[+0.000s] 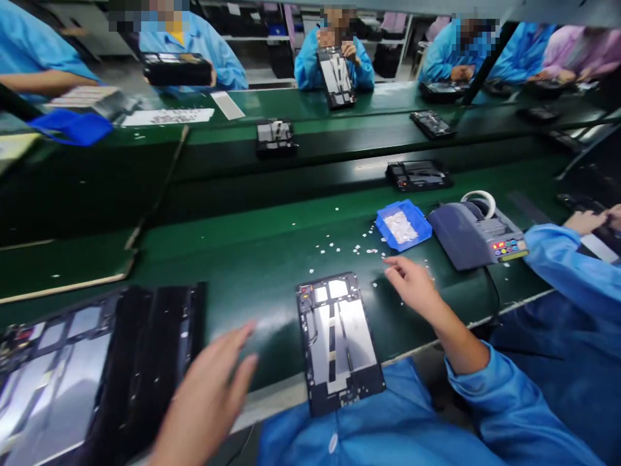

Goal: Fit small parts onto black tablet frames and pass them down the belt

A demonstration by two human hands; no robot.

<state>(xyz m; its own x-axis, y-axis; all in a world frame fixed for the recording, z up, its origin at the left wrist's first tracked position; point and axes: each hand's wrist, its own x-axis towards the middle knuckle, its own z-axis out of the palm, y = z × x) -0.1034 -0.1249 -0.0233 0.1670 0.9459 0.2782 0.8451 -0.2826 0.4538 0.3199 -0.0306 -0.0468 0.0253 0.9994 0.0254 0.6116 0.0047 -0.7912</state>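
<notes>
A worker's right hand [412, 285] reaches flat and open, holding nothing, over a green workbench [252, 259] toward small white bits [361, 248] scattered there, fingertips just short of a blue tray [402, 224] filled with more of them. The left hand [211, 395], blurred, hovers with fingers spread and empty beside an opened tablet back [337, 340], which lies face down at the bench's near edge, its lower end overhanging the worker's blue-sleeved lap. At lower left a dark stack of similar tablet backs [97, 369] is cut off by the frame edge and too smeared to count. Right of the tray sits a grey tape dispenser [473, 233] with coloured buttons; its far side is hidden by a neighbour's blue sleeve [567, 265]. More tablet backs lie on the belt [339, 139] beyond. Across it, workers in blue coats [334, 61] handle others; details there are hard to make out.
</notes>
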